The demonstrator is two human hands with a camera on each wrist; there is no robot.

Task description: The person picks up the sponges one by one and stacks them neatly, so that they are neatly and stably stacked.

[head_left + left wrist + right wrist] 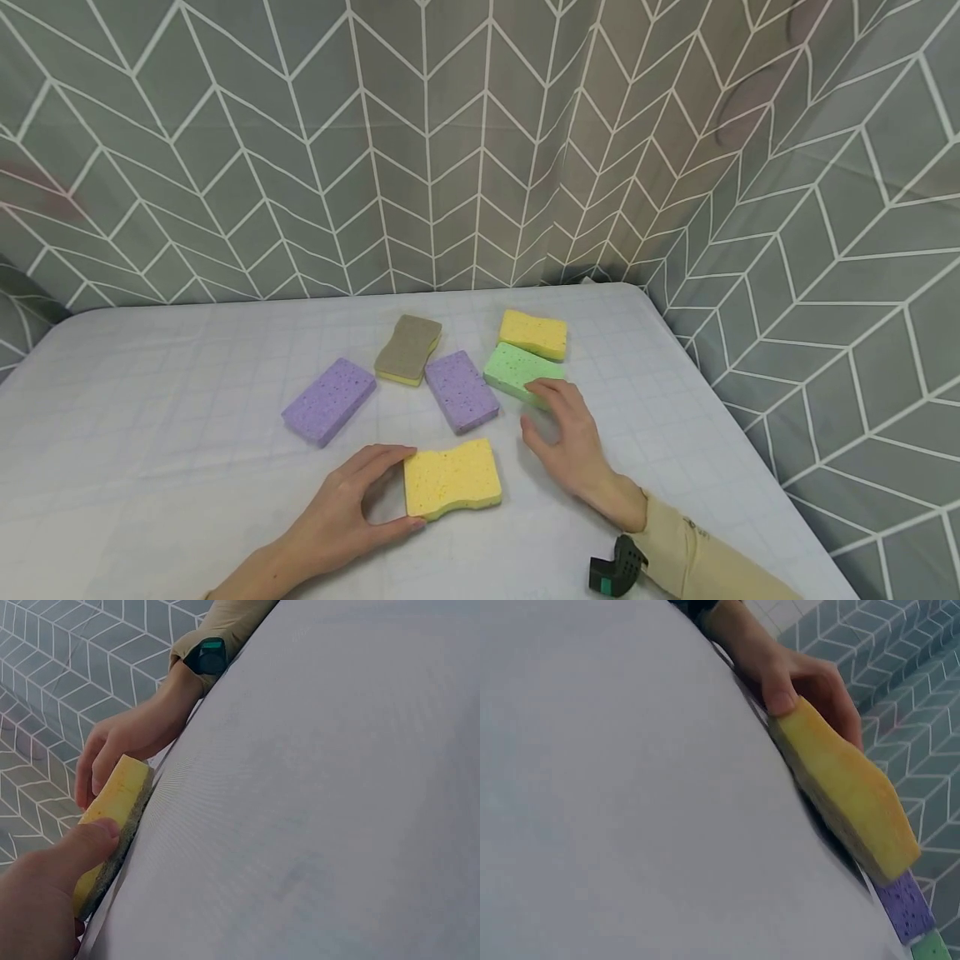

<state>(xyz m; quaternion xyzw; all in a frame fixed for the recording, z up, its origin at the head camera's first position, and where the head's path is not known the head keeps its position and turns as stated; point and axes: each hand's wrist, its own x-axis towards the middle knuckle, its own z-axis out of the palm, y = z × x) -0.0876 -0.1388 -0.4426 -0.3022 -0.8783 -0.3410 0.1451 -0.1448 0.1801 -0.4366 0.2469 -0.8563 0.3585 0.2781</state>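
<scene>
Between the thumb and fingers of my left hand (345,510) is the left end of a yellow sponge (453,479) with a wavy edge. The right wrist view shows that sponge (851,787) with a darker grey-green layer beneath its yellow side. My right hand (576,446) hovers to the right of it, fingers loosely bent and thumb apart. Its fingertips overlap the near right corner of a light green sponge (516,368) in the head view. In the left wrist view the right hand (139,731) appears behind the gripped sponge.
Two purple sponges lie farther back, one at left (328,402) and one in the middle (461,392). Behind them rests a sponge with its grey-brown side up (407,346). Another yellow sponge (532,333) touches the green one's far side. A patterned curtain (450,150) borders the white-covered table (150,433).
</scene>
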